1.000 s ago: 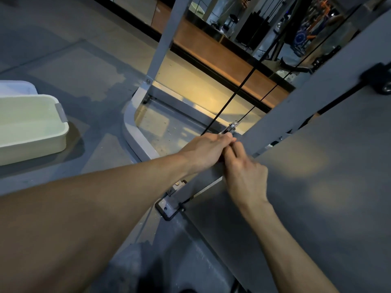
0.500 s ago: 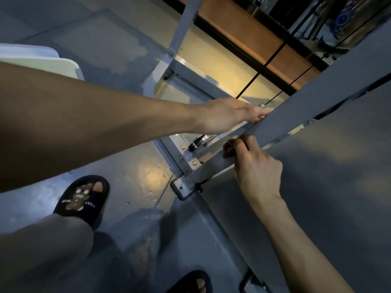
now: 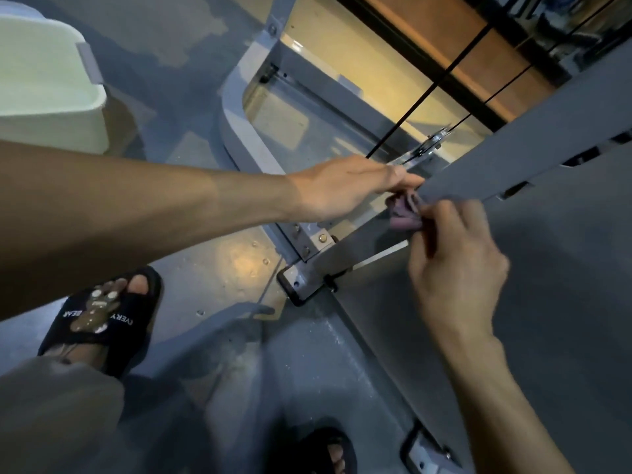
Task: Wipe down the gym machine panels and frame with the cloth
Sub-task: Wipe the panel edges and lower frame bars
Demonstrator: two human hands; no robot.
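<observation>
cloth [image 3: 403, 212]: mostly hidden behind the grey bar [image 3: 513, 162] and both hands, only a small purple bit showed | right hand [image 3: 455, 268]: blurry, grip hard to tell | left hand [image 3: 345, 186]: fingertips hidden behind the bar | white tub [image 3: 51, 80]: cut off at left edge | right sandal [image 3: 328, 449]: cut off at bottom

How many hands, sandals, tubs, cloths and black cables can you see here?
Hands: 2, left hand and right hand
Sandals: 2
Tubs: 1
Cloths: 1
Black cables: 2
Total: 8
</observation>
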